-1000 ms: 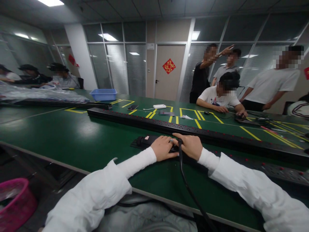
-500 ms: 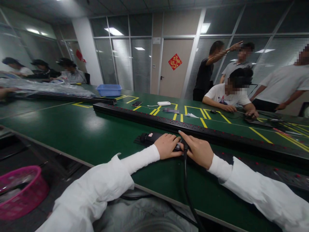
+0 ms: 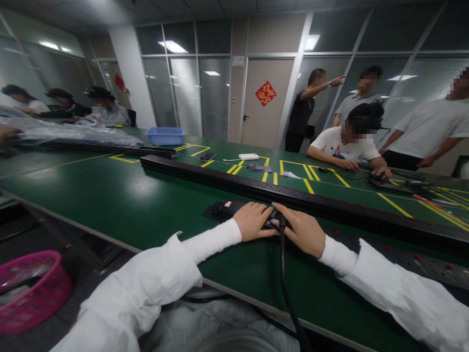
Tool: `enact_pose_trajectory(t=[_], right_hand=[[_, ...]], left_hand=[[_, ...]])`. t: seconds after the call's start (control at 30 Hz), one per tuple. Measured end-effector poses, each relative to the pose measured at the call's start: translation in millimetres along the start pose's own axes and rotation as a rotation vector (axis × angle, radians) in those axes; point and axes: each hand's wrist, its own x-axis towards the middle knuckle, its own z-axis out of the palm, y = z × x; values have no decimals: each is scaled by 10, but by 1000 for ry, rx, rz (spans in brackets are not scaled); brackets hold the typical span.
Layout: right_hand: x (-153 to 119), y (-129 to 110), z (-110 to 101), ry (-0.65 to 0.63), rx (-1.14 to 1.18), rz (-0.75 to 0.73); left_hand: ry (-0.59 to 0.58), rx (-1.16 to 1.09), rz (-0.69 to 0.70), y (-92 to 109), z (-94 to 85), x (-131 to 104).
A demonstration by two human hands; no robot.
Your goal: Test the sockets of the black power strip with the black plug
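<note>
A long black power strip (image 3: pixel 230 210) with red spots along its top lies slantwise near the table's front edge. My left hand (image 3: pixel 253 222) is wrapped over this strip close to its left end, where a small pale label shows. Just to the right, my right hand (image 3: pixel 303 230) grips a black power plug (image 3: pixel 281 221) against the strip's top. From the plug a black cord (image 3: pixel 282 278) hangs over the table edge toward my lap. The fingers partly cover the sockets, so how far the plug sits in cannot be told.
Behind my hands lies another long black power strip (image 3: pixel 205 176). On the green table (image 3: pixel 110 195) are a white device (image 3: pixel 248 157), a phone (image 3: pixel 207 157) and a blue bin (image 3: pixel 164 135). A pink basket (image 3: pixel 44 293) stands low at left. Several people sit or stand around.
My right hand has shifted slightly right and down with the plug, while my left hand stays on the strip. In the background, a standing person in dark clothes has moved left, arm still stretched out.
</note>
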Motion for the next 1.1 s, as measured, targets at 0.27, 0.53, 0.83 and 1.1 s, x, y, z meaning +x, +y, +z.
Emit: enact_pose_trajectory(t=[0.27,0.53,0.83,1.1], right_hand=[[-18,11,56,6,-72,17],[38,-7,-68,12,-119,-49],[91,36,-114,-126,-57,-74],[169,-92,-147,-155,-21,-83]], left_hand=[[-4,3,-7,6,2,-2],[1,17,-9,6,-14,-4],[-23,61,31,-27,-27,-15],[-57,103,17,-91,-141,-131]])
